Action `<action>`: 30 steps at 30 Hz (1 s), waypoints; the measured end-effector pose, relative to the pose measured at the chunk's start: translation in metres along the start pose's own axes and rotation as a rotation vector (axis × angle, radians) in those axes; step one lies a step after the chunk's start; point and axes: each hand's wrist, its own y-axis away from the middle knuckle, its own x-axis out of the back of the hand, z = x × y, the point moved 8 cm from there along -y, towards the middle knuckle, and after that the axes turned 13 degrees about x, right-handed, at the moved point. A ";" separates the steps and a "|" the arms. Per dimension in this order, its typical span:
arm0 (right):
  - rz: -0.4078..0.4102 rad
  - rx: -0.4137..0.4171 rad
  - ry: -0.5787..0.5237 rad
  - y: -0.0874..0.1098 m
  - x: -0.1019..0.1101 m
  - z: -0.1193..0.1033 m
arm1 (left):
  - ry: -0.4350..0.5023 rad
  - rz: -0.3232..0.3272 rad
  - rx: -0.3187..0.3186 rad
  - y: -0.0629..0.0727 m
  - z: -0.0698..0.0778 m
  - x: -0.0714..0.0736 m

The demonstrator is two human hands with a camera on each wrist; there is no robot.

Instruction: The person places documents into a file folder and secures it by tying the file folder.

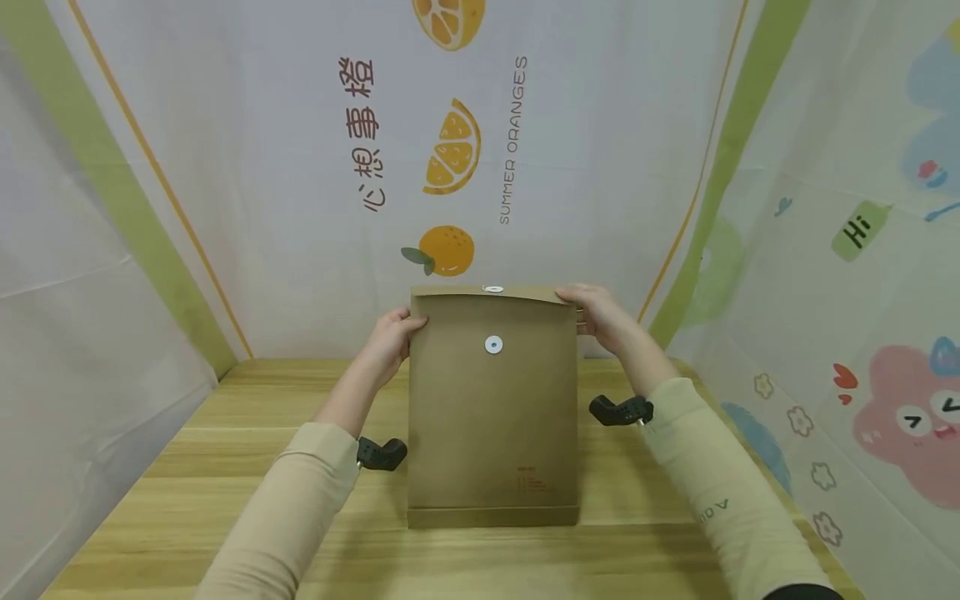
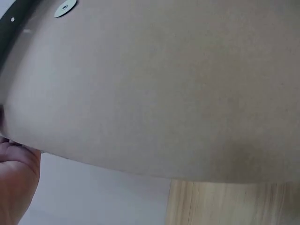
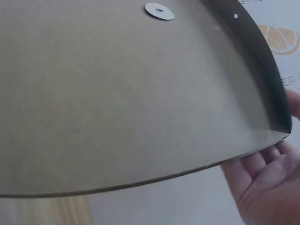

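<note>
A brown kraft-paper document envelope stands upright over the table, its front toward me. Its top flap is folded partly forward, with one white button disc on it and another disc on the front below. My left hand grips the upper left edge, thumb on the front and the other fingers behind. At the upper right corner my right hand holds the envelope, thumb on the flap, fingers behind the edge. In the right wrist view the flap juts out from the front.
The wooden table extends around the envelope. White curtains with printed oranges and cartoon figures enclose the back and sides. A black wrist camera mount sits at each cuff, the left mount and the right mount flanking the envelope.
</note>
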 end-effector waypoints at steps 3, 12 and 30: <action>0.019 0.012 0.000 0.000 0.000 0.002 | 0.022 -0.045 0.005 0.000 0.003 -0.002; 0.033 0.110 0.019 0.002 -0.003 -0.002 | -0.101 0.068 0.052 -0.002 0.014 -0.002; -0.008 0.356 0.807 -0.018 -0.062 -0.069 | -0.130 0.163 -0.067 0.000 0.009 0.001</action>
